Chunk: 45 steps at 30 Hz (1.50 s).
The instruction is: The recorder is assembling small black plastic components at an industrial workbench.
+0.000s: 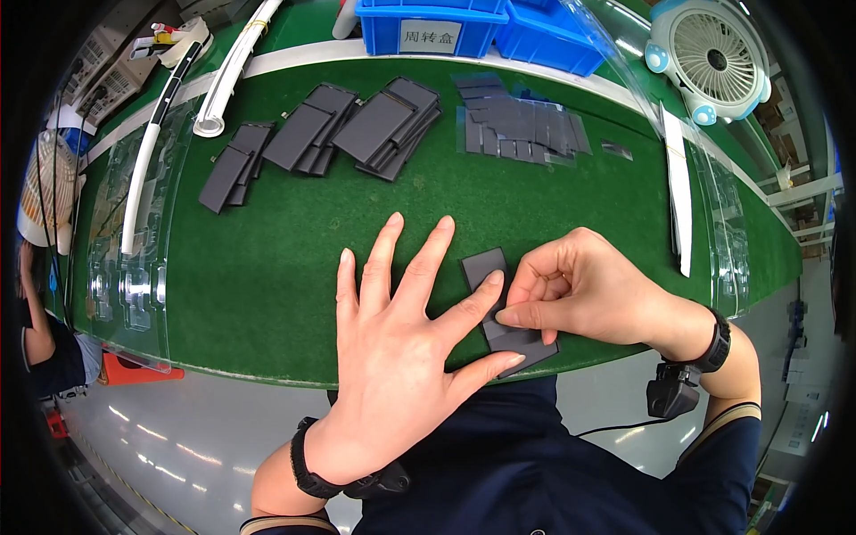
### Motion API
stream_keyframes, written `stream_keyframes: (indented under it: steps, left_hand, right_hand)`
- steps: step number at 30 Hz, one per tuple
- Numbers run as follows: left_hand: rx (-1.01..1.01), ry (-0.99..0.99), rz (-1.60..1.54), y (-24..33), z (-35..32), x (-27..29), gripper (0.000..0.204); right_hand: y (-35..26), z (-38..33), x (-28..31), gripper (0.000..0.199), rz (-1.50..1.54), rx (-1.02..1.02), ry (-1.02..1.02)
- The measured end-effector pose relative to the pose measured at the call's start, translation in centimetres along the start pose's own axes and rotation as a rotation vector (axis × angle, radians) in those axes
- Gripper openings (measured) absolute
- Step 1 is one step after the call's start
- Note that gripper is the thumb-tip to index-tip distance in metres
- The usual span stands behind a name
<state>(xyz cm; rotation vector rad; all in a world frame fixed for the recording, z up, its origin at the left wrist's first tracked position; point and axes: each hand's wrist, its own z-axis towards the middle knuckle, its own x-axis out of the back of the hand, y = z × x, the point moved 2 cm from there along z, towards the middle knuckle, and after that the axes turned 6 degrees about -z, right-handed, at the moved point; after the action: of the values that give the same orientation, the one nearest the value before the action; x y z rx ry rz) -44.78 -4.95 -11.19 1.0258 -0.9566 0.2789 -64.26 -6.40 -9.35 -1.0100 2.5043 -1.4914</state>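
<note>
A flat, dark grey, L-shaped piece (486,265) that looks like a battery pack lies on the green mat in front of me, partly hidden by my hands. My left hand (392,343) is spread out beside it, palm down. Its index fingertip and thumb rest on the piece, while the other fingers stretch over the mat. My right hand (580,290) is closed in a pinch, thumb and index tips together over the piece's middle. Whatever it pinches is hidden or too small to name.
Stacks of similar dark pieces (374,129) lie at the back left. Dark rectangular patches on clear film (526,125) sit at back centre, a small strip (616,150) beside them. Blue bins (428,27), a fan (713,58) and clear plastic trays (134,294) surround the green mat (267,294).
</note>
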Motion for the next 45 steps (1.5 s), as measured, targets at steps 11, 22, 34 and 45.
stream_keyframes:
  steps: [11, 22, 34, 45]
  left_hand:
    - [-0.004, -0.002, 0.038, 0.1, 0.1, -0.2, 0.056]
    - [0.002, 0.014, 0.019, 0.3, 0.2, 0.0, 0.06]
    - [0.011, -0.006, 0.014, 0.3, 0.1, 0.1, 0.059]
    - [0.0, -0.01, 0.043, 0.4, 0.3, 0.0, 0.06]
  right_hand:
    - [-2.4, 0.3, -0.1, 0.017, -0.397, 0.082, 0.118]
    - [-2.6, -5.4, -3.3, 0.039, -1.068, 0.386, 0.369]
    - [-0.1, -5.9, -2.7, 0.042, -0.852, 0.581, 0.417]
    - [1.0, -4.4, -1.2, 0.044, -0.864, 0.608, 0.451]
